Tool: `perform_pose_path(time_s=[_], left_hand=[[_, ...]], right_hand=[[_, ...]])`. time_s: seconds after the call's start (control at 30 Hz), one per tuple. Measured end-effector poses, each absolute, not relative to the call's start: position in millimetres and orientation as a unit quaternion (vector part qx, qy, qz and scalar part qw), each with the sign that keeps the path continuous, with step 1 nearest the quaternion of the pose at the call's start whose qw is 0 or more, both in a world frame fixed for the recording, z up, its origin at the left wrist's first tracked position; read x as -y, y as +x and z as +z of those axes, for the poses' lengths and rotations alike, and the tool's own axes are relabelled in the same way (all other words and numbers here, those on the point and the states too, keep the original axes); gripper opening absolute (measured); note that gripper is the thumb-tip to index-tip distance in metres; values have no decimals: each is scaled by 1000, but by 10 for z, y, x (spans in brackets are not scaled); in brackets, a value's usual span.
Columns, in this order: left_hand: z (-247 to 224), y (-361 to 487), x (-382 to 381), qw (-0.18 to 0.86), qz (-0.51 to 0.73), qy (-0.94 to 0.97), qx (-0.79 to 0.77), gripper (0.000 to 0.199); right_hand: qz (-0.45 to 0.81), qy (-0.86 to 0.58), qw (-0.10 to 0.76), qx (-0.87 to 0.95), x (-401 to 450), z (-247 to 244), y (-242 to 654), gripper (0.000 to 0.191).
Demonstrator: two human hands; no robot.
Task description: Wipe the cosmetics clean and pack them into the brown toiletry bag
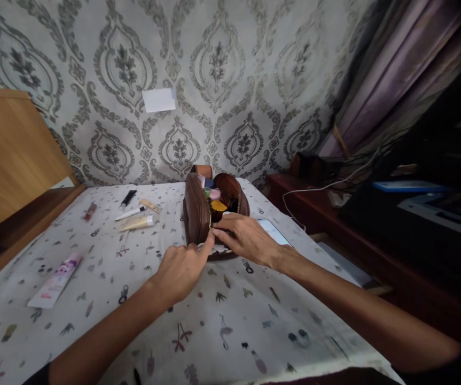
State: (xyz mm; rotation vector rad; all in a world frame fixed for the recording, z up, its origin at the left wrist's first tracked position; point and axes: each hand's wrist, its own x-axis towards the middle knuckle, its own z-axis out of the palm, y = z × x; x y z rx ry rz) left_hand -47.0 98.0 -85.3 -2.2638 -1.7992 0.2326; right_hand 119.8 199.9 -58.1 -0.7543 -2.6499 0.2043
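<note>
A brown leather-look zip bag [196, 214] stands on the cloth-covered surface, its zipped top gaping open. Inside it I see a pink item [214, 193], a yellow item [218, 205] and other things I cannot name. My left hand [182, 267] is at the near end of the bag, fingers curled and pinching the edge by the zipper. From the right, my right hand [248, 238] reaches over the opening, its fingers closed at the zipper [210, 220]. The zipper pull itself is hidden by my fingers.
Left of the bag lie a cream tube [137, 223], a white pen-like stick [129, 214], a black-capped tube [128, 199], a small beige tube [150, 205] and a reddish tube [90, 212]. A pink-white tube [56, 282] is nearer. A phone [273, 231] lies right of the bag.
</note>
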Motion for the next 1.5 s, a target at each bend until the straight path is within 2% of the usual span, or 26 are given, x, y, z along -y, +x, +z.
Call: perform_pose_path(time_s=[0.33, 0.4, 0.53, 0.7, 0.8, 0.93, 1.2, 1.33, 1.4, 1.5], left_hand=[[-928, -593, -968, 93, 47, -794, 599, 83], [-982, -639, -940, 96, 14, -809, 579, 78], [-1126, -784, -851, 103, -42, -814, 570, 51], [-1247, -1091, -801, 60, -41, -779, 623, 32], [-1265, -1361, -845, 45, -71, -727, 681, 30], [-1245, -1746, -930, 42, -150, -640, 752, 30], [-1237, -2277, -984, 62, -170, -505, 844, 37], [-1141, -2588, -1088, 77, -159, -452, 874, 39], [-1065, -2792, -1166, 85, -152, -415, 893, 42], [-972, -3100, -1284, 92, -140, -359, 918, 44]], right_hand=[[66, -250, 381, 887, -1961, -806, 1385, 25], [54, -248, 407, 877, -1911, -824, 1415, 23], [26, -232, 437, 869, -1796, -884, 1455, 20], [-1, -176, 482, 858, -1641, -988, 1404, 20], [43, -120, 462, 878, -1535, -1079, 1291, 23], [149, -96, 364, 915, -1422, -1247, 1065, 20], [406, -203, 253, 854, -1395, -1494, 411, 18], [577, -244, 240, 742, -1412, -1572, 23, 18], [589, -247, 265, 722, -1399, -1625, -100, 18], [537, -233, 308, 750, -1354, -1702, -154, 18]])
